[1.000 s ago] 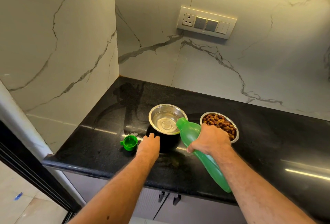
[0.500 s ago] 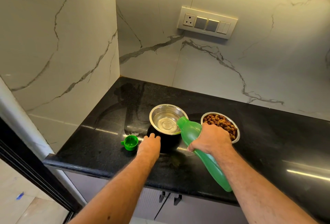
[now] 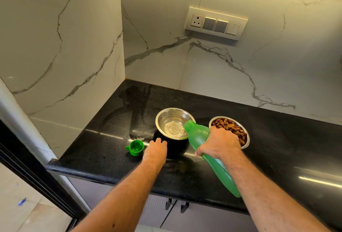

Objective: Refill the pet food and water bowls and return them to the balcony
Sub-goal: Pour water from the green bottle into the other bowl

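My right hand [image 3: 219, 143] is wrapped tight around the upper part of a translucent green bottle [image 3: 209, 155], fingers curled over the top and thumb underneath. The bottle is tipped steeply, its base pointing back toward me at 5 o'clock and its open neck resting over the rim of the water bowl [image 3: 174, 123] at that bowl's 3 o'clock side. The bottle has no cap on it.

The water bowl is shiny steel inside with a black outer body, and clear water covers its bottom, showing a round ring at the centre. It sits on the black speckled countertop [image 3: 103, 150], near the front edge. My left hand [image 3: 156, 150] lies flat against the bowl's black side at about 7 o'clock, fingers straight and together, gripping nothing.

Just beside the water bowl, at its 3 o'clock, stands the food bowl [image 3: 229, 131], also steel, filled with brown kibble pieces; my right hand partly covers its near rim. At 9 o'clock from my left hand, the green cap [image 3: 136, 147] sits open side up on the counter, apart from the bowl.

A switch plate [image 3: 215, 22] with 1 socket is mounted on the marble wall at 12 o'clock.
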